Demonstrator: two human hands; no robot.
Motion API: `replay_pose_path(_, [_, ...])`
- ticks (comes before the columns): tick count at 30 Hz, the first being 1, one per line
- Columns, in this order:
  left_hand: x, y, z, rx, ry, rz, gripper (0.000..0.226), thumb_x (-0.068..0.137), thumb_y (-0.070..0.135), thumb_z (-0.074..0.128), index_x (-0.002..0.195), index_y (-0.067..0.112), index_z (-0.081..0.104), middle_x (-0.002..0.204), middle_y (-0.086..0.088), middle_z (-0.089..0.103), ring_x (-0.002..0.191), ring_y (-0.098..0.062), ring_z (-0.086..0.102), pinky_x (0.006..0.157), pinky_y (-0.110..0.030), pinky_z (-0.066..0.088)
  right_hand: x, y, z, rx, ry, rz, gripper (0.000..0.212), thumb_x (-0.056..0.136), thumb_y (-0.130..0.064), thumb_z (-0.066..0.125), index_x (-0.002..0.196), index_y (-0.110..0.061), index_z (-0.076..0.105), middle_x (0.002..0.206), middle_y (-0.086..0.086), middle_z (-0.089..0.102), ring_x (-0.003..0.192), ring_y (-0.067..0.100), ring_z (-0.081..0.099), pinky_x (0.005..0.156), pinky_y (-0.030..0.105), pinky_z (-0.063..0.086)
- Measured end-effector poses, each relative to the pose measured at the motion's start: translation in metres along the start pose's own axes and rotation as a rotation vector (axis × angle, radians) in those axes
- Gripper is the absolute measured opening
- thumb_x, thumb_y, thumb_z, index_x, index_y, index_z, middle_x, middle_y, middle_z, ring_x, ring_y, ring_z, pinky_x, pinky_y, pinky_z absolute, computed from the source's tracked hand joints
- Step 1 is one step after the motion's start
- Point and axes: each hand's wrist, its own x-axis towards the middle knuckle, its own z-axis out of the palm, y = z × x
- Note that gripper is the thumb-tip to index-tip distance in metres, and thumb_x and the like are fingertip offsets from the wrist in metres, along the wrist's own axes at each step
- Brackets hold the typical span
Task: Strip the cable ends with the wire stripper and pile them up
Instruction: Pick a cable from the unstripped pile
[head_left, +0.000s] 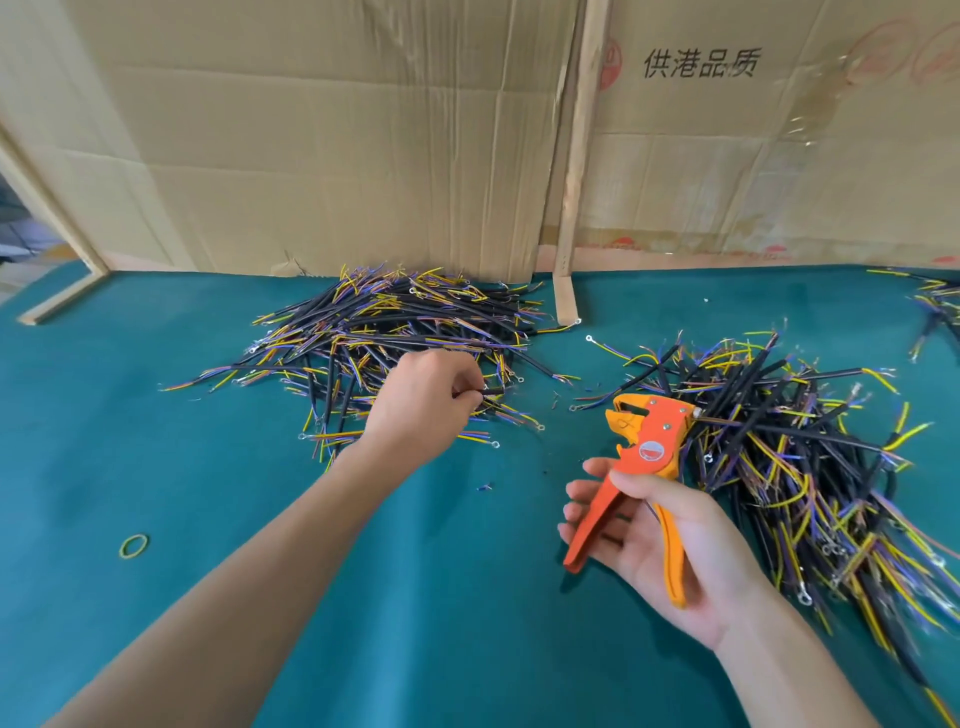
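Note:
An orange wire stripper (642, 457) lies in my right hand (660, 551), jaws up and handles spread, with the thumb curled over the yellow handle and the fingers under the red one. My left hand (423, 402) reaches over the near edge of the left pile of cables (384, 332) and pinches a black cable (493, 389) between thumb and fingers. The cables are short black pieces with yellow, purple and orange wires at both ends. A second pile of cables (795, 457) spreads on the right, beside the stripper.
The table is covered in green felt (363, 597). Cardboard sheets (363, 130) and a wooden post (579, 156) stand along the back. A yellow rubber band (134, 546) lies front left. More cables (935, 306) lie at the far right edge. Small wire scraps (484, 487) dot the middle.

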Motion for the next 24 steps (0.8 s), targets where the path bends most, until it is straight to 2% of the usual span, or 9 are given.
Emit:
replay_pose_path(2, [0.009,0.002,-0.009,0.031,-0.070,-0.025,0.008,0.081,0.013,0.077,0.087,0.019,0.076,0.074,0.006,0.070,0.078,-0.018,0.066,0.079,-0.035,0.054,0.001,0.000,0.000,0.012,0.011,-0.001,0.051,0.068,-0.012,0.076,0.116,0.004,0.066,0.101,0.032,0.067,0.082,0.041,0.069,0.076,0.052,0.061])
replay_pose_path(5, [0.019,0.005,-0.022,0.004,-0.126,-0.049,0.013,0.081,0.012,0.079,0.093,0.018,0.077,0.075,0.005,0.069,0.073,-0.010,0.063,0.078,-0.028,0.053,0.001,-0.001,0.001,0.018,0.026,-0.004,0.054,0.066,-0.012,0.077,0.116,0.005,0.065,0.100,0.032,0.067,0.081,0.040,0.070,0.075,0.051,0.061])
replay_pose_path(7, [0.021,0.007,-0.029,-0.060,-0.142,-0.064,0.014,0.086,0.012,0.075,0.098,0.018,0.078,0.075,0.006,0.067,0.068,-0.003,0.058,0.068,-0.018,0.047,0.001,0.000,0.001,0.023,0.025,0.001,0.051,0.068,-0.011,0.076,0.116,0.005,0.066,0.099,0.031,0.067,0.081,0.040,0.070,0.075,0.051,0.061])
replay_pose_path(9, [0.020,0.013,-0.036,-0.260,-0.138,-0.112,0.014,0.091,0.008,0.070,0.102,0.014,0.077,0.069,0.006,0.065,0.060,-0.007,0.055,0.059,-0.019,0.043,0.002,0.000,-0.001,0.036,0.015,0.008,0.048,0.071,-0.010,0.074,0.116,0.004,0.066,0.100,0.031,0.067,0.081,0.040,0.069,0.076,0.051,0.061])
replay_pose_path(12, [0.008,0.030,-0.041,-0.624,-0.168,-0.150,0.013,0.091,-0.001,0.068,0.101,0.004,0.074,0.065,0.000,0.065,0.053,-0.007,0.058,0.051,-0.019,0.046,0.002,0.000,-0.002,0.031,-0.004,0.008,0.048,0.070,-0.010,0.076,0.115,0.002,0.067,0.105,0.032,0.068,0.082,0.040,0.069,0.077,0.050,0.061])
replay_pose_path(15, [-0.016,0.049,-0.026,-0.781,-0.252,-0.156,0.011,0.089,-0.004,0.071,0.096,0.004,0.072,0.074,-0.006,0.068,0.061,-0.015,0.070,0.054,-0.024,0.056,0.001,-0.001,-0.002,0.004,-0.061,-0.027,0.043,0.073,-0.004,0.075,0.116,0.000,0.069,0.123,0.032,0.066,0.085,0.041,0.069,0.080,0.049,0.060])
replay_pose_path(18, [-0.040,0.057,0.001,-0.825,-0.325,-0.202,0.011,0.087,-0.005,0.073,0.096,0.001,0.069,0.073,-0.007,0.068,0.061,-0.018,0.071,0.056,-0.027,0.058,-0.001,-0.003,-0.005,0.011,-0.126,-0.103,0.051,0.074,-0.008,0.073,0.123,0.003,0.066,0.134,0.025,0.063,0.087,0.040,0.069,0.080,0.048,0.060])
replay_pose_path(24, [-0.060,0.061,0.031,-0.914,-0.367,-0.287,0.017,0.086,0.001,0.078,0.098,0.001,0.066,0.082,-0.022,0.072,0.058,-0.018,0.069,0.056,-0.025,0.057,-0.003,-0.008,-0.010,-0.005,-0.170,-0.164,0.049,0.078,-0.006,0.068,0.127,0.000,0.067,0.137,0.018,0.063,0.084,0.033,0.067,0.080,0.047,0.059])
